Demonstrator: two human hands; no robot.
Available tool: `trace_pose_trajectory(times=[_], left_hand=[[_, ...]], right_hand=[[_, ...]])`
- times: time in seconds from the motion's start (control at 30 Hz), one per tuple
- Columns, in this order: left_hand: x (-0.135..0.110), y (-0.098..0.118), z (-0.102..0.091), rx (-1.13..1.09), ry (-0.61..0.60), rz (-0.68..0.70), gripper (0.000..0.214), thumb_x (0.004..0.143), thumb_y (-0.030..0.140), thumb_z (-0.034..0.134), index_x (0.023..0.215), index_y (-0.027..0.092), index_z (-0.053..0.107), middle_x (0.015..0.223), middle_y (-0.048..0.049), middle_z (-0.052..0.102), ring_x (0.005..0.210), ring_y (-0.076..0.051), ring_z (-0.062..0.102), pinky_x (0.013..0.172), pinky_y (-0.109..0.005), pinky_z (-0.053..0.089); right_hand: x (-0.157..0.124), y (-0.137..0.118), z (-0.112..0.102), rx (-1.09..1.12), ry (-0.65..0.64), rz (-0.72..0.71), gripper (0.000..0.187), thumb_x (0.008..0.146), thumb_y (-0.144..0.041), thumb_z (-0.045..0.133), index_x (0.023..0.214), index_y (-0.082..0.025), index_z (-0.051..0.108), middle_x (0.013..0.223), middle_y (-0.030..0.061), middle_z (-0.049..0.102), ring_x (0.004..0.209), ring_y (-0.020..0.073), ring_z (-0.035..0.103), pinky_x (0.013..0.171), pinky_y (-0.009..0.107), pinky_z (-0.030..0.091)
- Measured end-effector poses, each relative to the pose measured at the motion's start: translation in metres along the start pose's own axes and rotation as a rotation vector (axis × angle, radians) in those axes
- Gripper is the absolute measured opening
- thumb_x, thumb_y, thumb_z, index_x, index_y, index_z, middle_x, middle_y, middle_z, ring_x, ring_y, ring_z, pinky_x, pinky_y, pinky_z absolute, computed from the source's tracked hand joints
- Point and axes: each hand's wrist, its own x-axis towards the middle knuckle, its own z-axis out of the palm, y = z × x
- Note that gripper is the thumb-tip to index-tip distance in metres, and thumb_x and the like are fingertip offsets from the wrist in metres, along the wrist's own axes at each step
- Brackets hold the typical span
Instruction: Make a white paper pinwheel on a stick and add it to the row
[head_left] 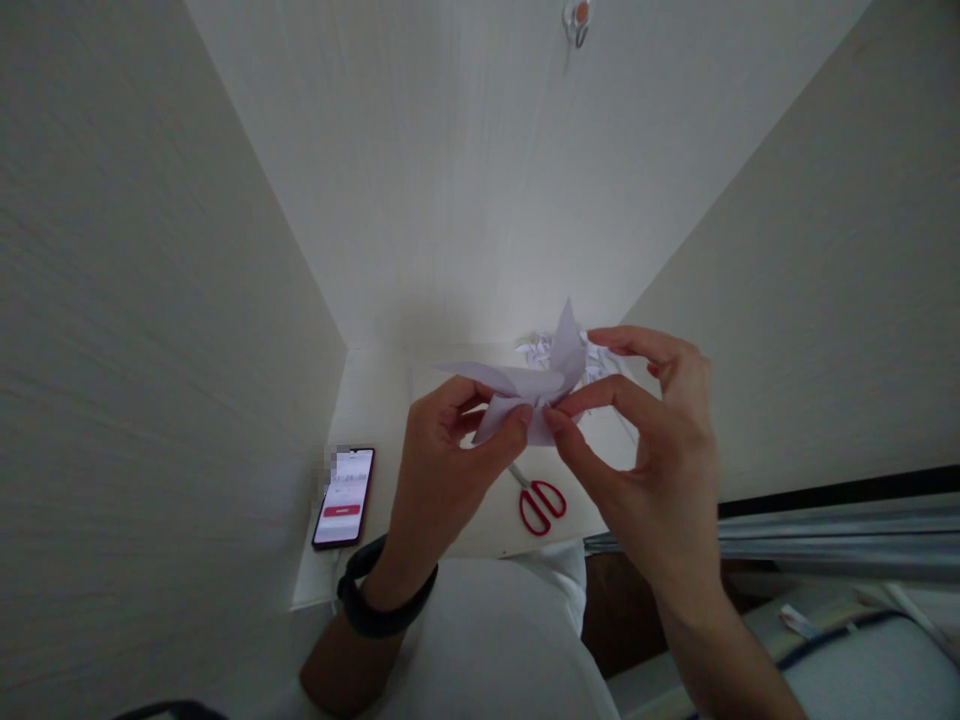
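Observation:
Both hands hold a folded piece of white paper (525, 382) above the small table. Its flaps stick out to the left and upward in points, rather like a pinwheel. My left hand (457, 450) pinches the paper's left side between thumb and fingers. At the paper's centre, the thumb and index finger of my right hand (652, 430) press together, while another finger is raised by the upper flap. Below the paper, scissors with red handles (541, 506) lie on the table, their blades partly hidden by the hands.
A lit phone (345, 498) lies at the table's left edge. Behind the hands, crumpled white paper pieces (538, 348) lie near the back wall. Pale walls enclose the white table (375, 390) on three sides. A hook (577, 22) hangs on the back wall.

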Motion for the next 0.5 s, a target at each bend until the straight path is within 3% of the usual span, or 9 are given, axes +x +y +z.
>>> trace_pose_trajectory(times=[0.17,0.5], left_hand=[[0.0007,0.0011,-0.0010,0.050,0.008,-0.020,0.008,0.072,0.023,0.075,0.078,0.018,0.072,0.076,-0.0002,0.075,0.070,-0.014,0.069,0.067,-0.023,0.058],[0.0024,0.0015,-0.0040,0.018,-0.053,-0.010,0.003,0.073,0.018,0.075,0.074,0.020,0.074,0.077,0.0021,0.073,0.070,-0.010,0.067,0.062,-0.015,0.055]], right_hand=[[0.0004,0.0018,-0.0011,-0.023,-0.002,-0.042,0.010,0.079,-0.018,0.069,0.075,-0.025,0.065,0.122,0.0066,0.057,0.118,0.0313,0.048,0.096,0.053,0.037],[0.0051,0.0056,-0.0053,-0.031,-0.043,-0.083,0.007,0.080,-0.022,0.071,0.076,-0.026,0.067,0.122,0.0063,0.057,0.114,0.0337,0.049,0.090,0.054,0.039]])
